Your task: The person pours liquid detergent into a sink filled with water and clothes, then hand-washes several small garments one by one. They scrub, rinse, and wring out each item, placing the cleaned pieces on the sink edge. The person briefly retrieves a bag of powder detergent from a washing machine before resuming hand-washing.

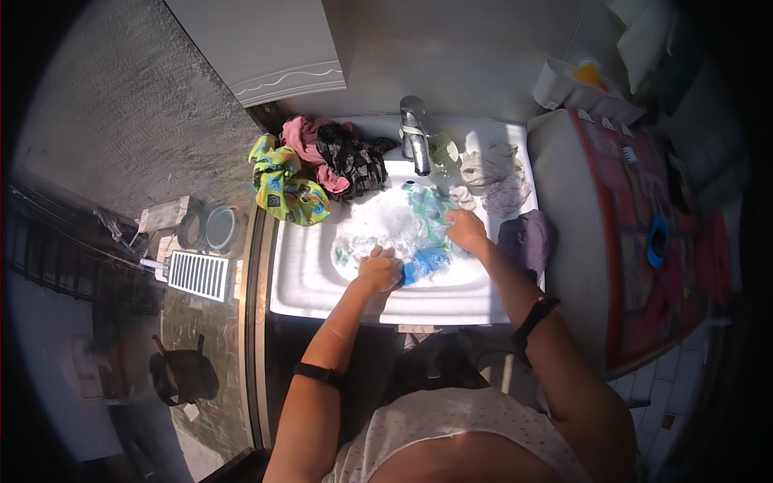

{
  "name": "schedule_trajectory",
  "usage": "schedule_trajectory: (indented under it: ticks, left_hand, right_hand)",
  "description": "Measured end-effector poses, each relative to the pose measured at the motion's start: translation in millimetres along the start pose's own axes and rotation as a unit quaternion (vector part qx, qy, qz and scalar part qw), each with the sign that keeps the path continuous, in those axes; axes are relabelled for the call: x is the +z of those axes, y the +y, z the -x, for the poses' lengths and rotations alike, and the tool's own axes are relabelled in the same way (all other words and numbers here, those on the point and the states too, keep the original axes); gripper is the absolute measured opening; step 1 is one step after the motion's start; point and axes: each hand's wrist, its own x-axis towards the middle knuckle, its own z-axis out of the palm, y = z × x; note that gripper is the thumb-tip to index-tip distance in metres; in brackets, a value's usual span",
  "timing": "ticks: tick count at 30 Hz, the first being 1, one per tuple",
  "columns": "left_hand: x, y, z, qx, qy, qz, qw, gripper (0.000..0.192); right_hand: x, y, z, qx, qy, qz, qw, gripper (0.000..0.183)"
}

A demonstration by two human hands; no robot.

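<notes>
A white sink (302,302) holds foamy water (386,220). My left hand (380,268) is in the suds at the front of the basin, against a wet blue cloth (426,265); its fingertips are partly hidden by foam. On the right side of the basin, my right hand (464,229) has its fingers closed on a green and white patterned cloth (430,208). Behind the basin stands a chrome faucet (415,139), with no visible water stream. A green perforated dish (444,151) sits beside it.
Yellow-green printed cloth (284,184), pink cloth (302,142) and black patterned cloth (353,160) lie at the sink's left rear. Light cloths (492,172) and a purple cloth (525,238) lie along the right rim. A covered appliance or cabinet (567,211) stands close on the right.
</notes>
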Motion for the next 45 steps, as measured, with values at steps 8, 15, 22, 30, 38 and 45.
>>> schedule_trajectory:
  ticks: [8,15,22,30,38,45]
  left_hand:
    - [-39,26,5,-0.012,0.162,0.165,0.973,0.056]
    - [-75,57,1,0.006,0.275,0.355,0.893,0.065]
    - [-120,53,19,0.077,0.232,0.714,0.656,0.034]
    - [-150,61,36,0.161,0.216,0.775,0.572,0.041]
    - [-146,57,31,0.127,0.118,0.69,0.703,0.035]
    - [-125,27,38,-0.032,0.283,0.34,0.896,0.06]
  right_hand:
    - [-130,-113,-1,-0.096,0.018,-0.53,0.842,0.014]
    - [-231,-208,21,-0.24,0.047,-0.623,0.743,0.018]
    - [-239,-190,20,-0.212,0.108,-0.547,0.803,0.019]
    - [-156,-96,17,-0.118,0.11,0.018,0.987,0.034]
    - [-94,-85,30,-0.276,0.038,-0.221,0.935,0.026]
    - [-97,-104,26,-0.156,0.021,-0.407,0.9,0.014]
